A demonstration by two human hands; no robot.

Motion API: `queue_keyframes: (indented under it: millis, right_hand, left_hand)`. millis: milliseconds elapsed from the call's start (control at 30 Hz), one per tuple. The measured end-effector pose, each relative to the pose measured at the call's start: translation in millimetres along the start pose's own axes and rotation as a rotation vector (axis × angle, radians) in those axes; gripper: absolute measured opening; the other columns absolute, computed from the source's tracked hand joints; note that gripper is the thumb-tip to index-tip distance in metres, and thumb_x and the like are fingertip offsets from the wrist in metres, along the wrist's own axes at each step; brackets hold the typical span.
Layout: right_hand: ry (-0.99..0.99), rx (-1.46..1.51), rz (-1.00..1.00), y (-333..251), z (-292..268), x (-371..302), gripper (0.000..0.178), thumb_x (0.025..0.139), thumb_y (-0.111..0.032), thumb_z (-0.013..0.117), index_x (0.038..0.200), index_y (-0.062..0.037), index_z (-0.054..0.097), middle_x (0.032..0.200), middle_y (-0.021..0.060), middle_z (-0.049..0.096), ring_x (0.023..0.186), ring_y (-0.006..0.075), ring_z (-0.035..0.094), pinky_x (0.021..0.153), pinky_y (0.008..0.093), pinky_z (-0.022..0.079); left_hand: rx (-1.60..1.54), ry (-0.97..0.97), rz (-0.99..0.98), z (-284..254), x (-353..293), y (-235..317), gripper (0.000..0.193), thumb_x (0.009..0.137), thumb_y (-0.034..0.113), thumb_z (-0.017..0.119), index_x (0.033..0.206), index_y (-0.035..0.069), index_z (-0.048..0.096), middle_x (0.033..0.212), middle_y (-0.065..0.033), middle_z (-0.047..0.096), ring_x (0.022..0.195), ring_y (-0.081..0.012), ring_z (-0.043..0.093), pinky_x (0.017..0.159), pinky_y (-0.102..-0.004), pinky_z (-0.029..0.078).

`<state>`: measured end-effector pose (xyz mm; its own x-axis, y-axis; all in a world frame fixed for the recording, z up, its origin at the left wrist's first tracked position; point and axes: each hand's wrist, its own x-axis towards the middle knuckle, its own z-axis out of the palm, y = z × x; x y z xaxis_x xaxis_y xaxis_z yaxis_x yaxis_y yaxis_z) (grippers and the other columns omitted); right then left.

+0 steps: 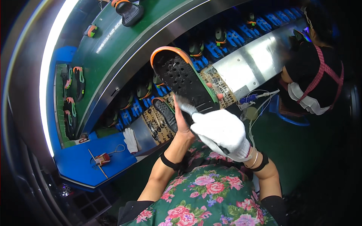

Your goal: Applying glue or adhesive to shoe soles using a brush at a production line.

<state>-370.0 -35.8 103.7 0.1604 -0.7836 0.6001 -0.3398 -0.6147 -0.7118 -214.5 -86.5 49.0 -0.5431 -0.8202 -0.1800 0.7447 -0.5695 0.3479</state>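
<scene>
Up in front of me is a black shoe sole point(175, 73) with rows of small holes and an orange and green rim. Gripping it from behind is my bare left hand point(183, 122), its thumb along the near left side and fingertips showing past the right edge. My right hand point(222, 132), in a white glove, is closed on a small brush point(185, 106). The brush's pale bristles, smeared by motion, are over the lower part of the sole. Below and left of it, a second black sole point(164, 113) with an orange rim lies on a taped cardboard strip point(154, 120).
A green conveyor belt point(113, 35) carrying shoe parts curves at the left. Blue holders point(235, 37) line the metal bench behind. A white glove point(130, 139) lies beside a blue table point(83, 162) with a small red object point(102, 159). Another person point(316, 71) sits at right.
</scene>
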Motion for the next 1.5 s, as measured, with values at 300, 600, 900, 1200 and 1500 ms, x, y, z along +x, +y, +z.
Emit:
queue_keyframes:
  millis: [300,600,900,1200,1500]
  right_hand:
    - [-0.047,0.034,-0.078,7.1,-2.6,-3.5,0.032,0.085,-0.006,0.077,0.116,-0.0056,0.075,0.11,0.0103,0.076,0.095,0.0279,0.072,0.081,0.0364,0.058]
    - [-0.071,0.051,-0.035,7.4,-11.4,-11.4,0.033,0.082,-0.005,0.077,0.115,-0.0091,0.077,0.111,0.0098,0.076,0.093,0.0286,0.073,0.084,0.0389,0.057]
    - [-0.006,0.189,0.08,17.4,-22.3,-13.5,0.028,0.082,-0.005,0.079,0.109,-0.0082,0.078,0.106,0.0102,0.077,0.087,0.0254,0.073,0.078,0.0371,0.059]
    - [-0.015,0.319,0.179,22.2,-26.3,-12.6,0.019,0.076,-0.001,0.083,0.093,-0.0069,0.079,0.1,0.012,0.078,0.087,0.0254,0.074,0.077,0.0359,0.058]
    - [-0.16,0.584,0.191,23.5,-24.7,-14.0,0.018,0.081,-0.006,0.081,0.099,-0.0076,0.08,0.099,0.0096,0.078,0.087,0.0254,0.074,0.077,0.0359,0.058]
  left_hand:
    - [-0.136,-0.173,-0.025,6.4,11.3,7.3,0.102,0.09,0.085,0.043,0.156,0.007,0.034,0.141,-0.0312,0.054,0.111,-0.0471,0.067,0.091,-0.0587,0.059]
    - [-0.201,-0.191,0.009,5.1,12.3,9.4,0.099,0.089,0.084,0.046,0.155,0.01,0.038,0.137,-0.0313,0.057,0.109,-0.0474,0.066,0.093,-0.062,0.056]
    - [-0.236,-0.206,0.004,2.7,17.1,11.0,0.102,0.087,0.086,0.05,0.155,0.011,0.037,0.139,-0.0334,0.056,0.111,-0.052,0.064,0.093,-0.0621,0.056]
    - [-0.173,-0.121,-0.01,1.9,17.5,14.2,0.11,0.085,0.085,0.054,0.156,0.003,0.033,0.134,-0.0362,0.057,0.104,-0.0498,0.068,0.089,-0.0591,0.06]
    - [-0.086,-0.167,-0.106,-11.7,18.1,27.4,0.103,0.091,0.075,0.056,0.162,0.008,0.025,0.161,-0.0224,0.034,0.127,-0.0543,0.055,0.096,-0.061,0.057]
